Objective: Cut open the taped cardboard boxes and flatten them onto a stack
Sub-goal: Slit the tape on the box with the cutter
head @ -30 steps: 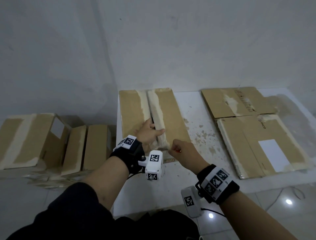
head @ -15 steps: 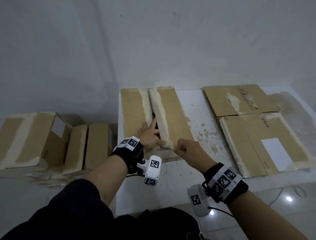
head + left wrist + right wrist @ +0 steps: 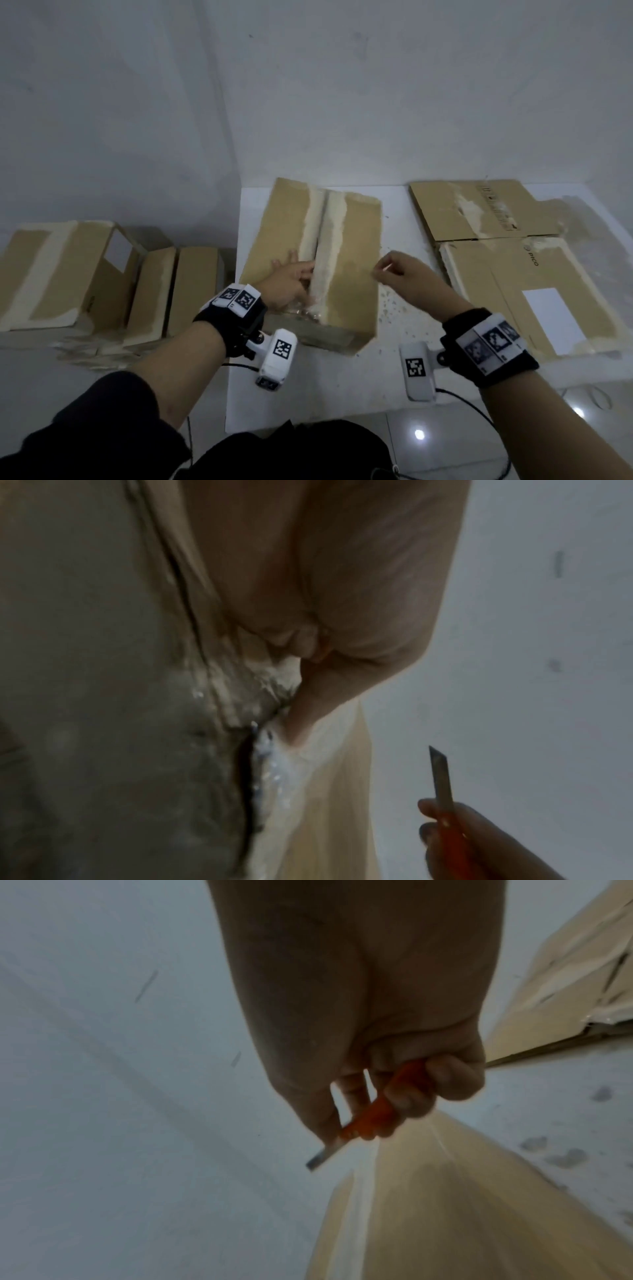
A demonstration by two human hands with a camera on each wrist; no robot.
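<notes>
A taped cardboard box (image 3: 352, 260) stands on the white table (image 3: 342, 383), its top seam (image 3: 320, 253) split along the white tape. My left hand (image 3: 291, 281) lies on the left flap with fingers spread and the thumb against the cut edge of the right flap. In the left wrist view a fingertip (image 3: 301, 723) sits in the torn seam (image 3: 246, 777). My right hand (image 3: 400, 274) hovers over the box's right edge and grips an orange-handled cutter (image 3: 369, 1118) with its blade out (image 3: 441, 777), clear of the cardboard.
Two flattened boxes (image 3: 479, 209) (image 3: 520, 274) lie on the table's right half. Taped boxes (image 3: 58, 270) (image 3: 191, 284) stand lower down to the left of the table. A grey wall rises close behind. Cables hang from both wrist cameras.
My right hand has drawn the cutter away from the seam, to the right. My left hand slid onto the left flap, thumb at the cut edge. The view moved closer.
</notes>
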